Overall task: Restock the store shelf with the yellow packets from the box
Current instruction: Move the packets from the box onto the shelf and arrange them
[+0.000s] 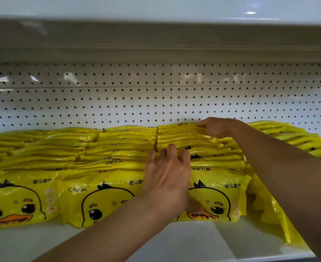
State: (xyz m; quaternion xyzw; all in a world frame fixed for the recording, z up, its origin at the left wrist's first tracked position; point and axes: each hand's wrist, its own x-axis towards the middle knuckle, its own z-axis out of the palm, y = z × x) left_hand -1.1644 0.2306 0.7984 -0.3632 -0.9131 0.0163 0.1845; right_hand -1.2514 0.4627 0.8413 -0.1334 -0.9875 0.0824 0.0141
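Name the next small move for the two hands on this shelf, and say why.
Probably push the rear packets upright against the pegboard. The right hand pinches the tops of the rearmost packets in the third row, while the left hand lies with spread fingers on the packets in front. The row looks packed but uneven, so squaring it seems likely.

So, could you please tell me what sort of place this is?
Most likely a shop aisle: a white metal shelf with a perforated white back panel, stocked with rows of identical yellow duck-print packets that both hands are straightening.
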